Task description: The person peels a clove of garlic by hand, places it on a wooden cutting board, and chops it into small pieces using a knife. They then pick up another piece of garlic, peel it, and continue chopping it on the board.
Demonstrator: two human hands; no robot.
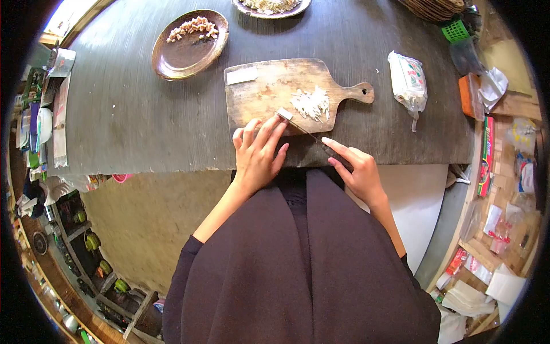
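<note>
A wooden cutting board (269, 94) with a handle lies on the dark table. My right hand (360, 172) grips a knife (309, 133), its index finger stretched along the top. The blade reaches left over the board's near edge to a small white block (285, 114). With fingertips bent over the board, my left hand (258, 153) steadies that block beside the blade. Thin white strips (312, 104) are heaped to the right of the blade. At the board's far left corner rests a flat white slab (242, 75).
A brown plate (177, 57) with small diced pieces stands back left. Behind the board, another plate (281, 15) holds pale shreds. A filled plastic bag (408, 82) lies right of the board. Packages crowd the right-hand shelf (507, 189); an orange container (471, 96) sits at the table's right edge.
</note>
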